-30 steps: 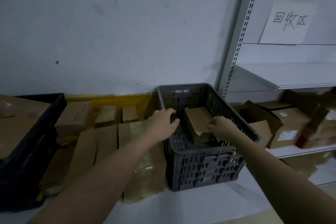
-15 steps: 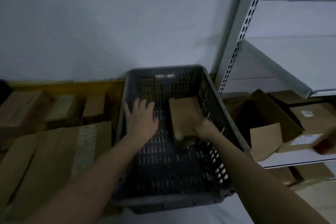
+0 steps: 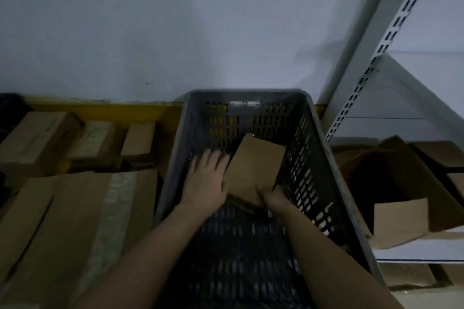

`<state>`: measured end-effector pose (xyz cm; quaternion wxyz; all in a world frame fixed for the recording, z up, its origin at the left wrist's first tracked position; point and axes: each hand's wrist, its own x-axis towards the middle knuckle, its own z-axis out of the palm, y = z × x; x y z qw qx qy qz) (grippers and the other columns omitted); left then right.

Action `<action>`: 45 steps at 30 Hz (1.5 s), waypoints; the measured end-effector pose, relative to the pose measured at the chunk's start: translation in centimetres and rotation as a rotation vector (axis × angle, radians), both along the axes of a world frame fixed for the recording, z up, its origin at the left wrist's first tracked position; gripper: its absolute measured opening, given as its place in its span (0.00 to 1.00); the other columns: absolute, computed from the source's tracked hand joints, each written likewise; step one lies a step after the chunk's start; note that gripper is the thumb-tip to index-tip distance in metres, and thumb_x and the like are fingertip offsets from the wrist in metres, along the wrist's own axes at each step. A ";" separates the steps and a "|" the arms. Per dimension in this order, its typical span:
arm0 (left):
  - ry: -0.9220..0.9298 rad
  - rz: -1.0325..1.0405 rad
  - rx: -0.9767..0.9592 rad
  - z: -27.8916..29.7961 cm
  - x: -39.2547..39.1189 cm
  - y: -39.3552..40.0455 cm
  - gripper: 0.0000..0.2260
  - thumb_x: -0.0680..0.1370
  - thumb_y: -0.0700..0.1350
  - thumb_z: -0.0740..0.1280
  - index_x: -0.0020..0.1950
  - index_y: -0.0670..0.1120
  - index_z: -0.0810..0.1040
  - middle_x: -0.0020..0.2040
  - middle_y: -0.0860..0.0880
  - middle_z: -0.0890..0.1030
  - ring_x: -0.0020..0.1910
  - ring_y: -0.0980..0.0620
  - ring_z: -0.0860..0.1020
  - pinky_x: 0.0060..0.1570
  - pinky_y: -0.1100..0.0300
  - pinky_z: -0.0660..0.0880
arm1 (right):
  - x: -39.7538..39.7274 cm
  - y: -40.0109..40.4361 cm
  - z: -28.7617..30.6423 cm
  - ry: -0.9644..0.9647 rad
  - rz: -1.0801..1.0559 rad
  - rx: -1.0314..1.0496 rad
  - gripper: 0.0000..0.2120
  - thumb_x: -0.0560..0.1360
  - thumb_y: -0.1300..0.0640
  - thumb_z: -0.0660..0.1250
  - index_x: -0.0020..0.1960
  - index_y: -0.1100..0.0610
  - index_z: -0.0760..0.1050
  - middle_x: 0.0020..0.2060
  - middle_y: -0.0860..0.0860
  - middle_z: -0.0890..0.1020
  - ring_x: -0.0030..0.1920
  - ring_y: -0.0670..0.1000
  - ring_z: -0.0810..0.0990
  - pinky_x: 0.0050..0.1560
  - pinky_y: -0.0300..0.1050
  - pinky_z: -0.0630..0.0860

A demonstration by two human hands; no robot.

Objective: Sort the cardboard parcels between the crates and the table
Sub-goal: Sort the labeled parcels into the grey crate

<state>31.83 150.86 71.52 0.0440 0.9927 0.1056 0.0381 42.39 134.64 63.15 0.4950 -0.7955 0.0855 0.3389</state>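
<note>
Parcel: small cardboard parcel [image 3: 253, 168] sits inside the grey crate [image 3: 326, 158], centre of the frame, tilted with its far end raised toward the crate's right wall.
Right hand: right hand [image 3: 272, 197] is curled round the parcel's near lower corner, gripping it from below.
Left hand: left hand [image 3: 207, 180] lies flat with fingers spread and straight, its edge touching the parcel's left side; it holds nothing.
Change, half a second back: left hand was then apart from the parcel, out over the crate floor; it has since slid right until it meets the box, and the parcel looks tipped up a little more.
Change, one second back: left hand was at the crate's left rim and the right at the parcel's edge; both arms have since reached well down into the crate.
Meaning for the task: likely the start of a two-handed lift of this parcel out of the crate; it has not yet cleared the walls.
Left of frame: other cardboard boxes [image 3: 40, 140] lie outside the crate along a yellow strip [image 3: 100, 110] at the wall's foot.
Right of frame: metal shelving [image 3: 371, 63] with an open carton [image 3: 401, 190] on its lower shelf.
</note>
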 end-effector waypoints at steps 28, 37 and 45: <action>-0.211 0.208 -0.026 16.9 -4.9 14.1 0.23 0.82 0.61 0.54 0.73 0.53 0.68 0.69 0.48 0.75 0.69 0.46 0.69 0.65 0.47 0.67 | -2.0 6.1 22.5 -0.333 -0.128 0.479 0.11 0.84 0.50 0.56 0.63 0.52 0.70 0.54 0.52 0.77 0.52 0.58 0.79 0.31 0.50 0.82; -0.137 0.304 -0.104 12.0 -15.0 25.3 0.23 0.82 0.61 0.54 0.73 0.51 0.70 0.69 0.46 0.74 0.68 0.45 0.69 0.66 0.49 0.67 | -9.3 19.3 23.3 -0.341 0.027 0.355 0.16 0.85 0.50 0.56 0.68 0.59 0.69 0.58 0.56 0.74 0.55 0.62 0.76 0.31 0.55 0.82; 0.001 0.238 -0.203 5.5 -21.2 32.0 0.24 0.83 0.62 0.51 0.75 0.54 0.66 0.72 0.48 0.72 0.70 0.46 0.67 0.66 0.49 0.68 | -15.3 24.7 20.0 -0.338 -0.003 0.084 0.09 0.84 0.50 0.56 0.59 0.54 0.67 0.56 0.56 0.72 0.53 0.64 0.76 0.31 0.58 0.83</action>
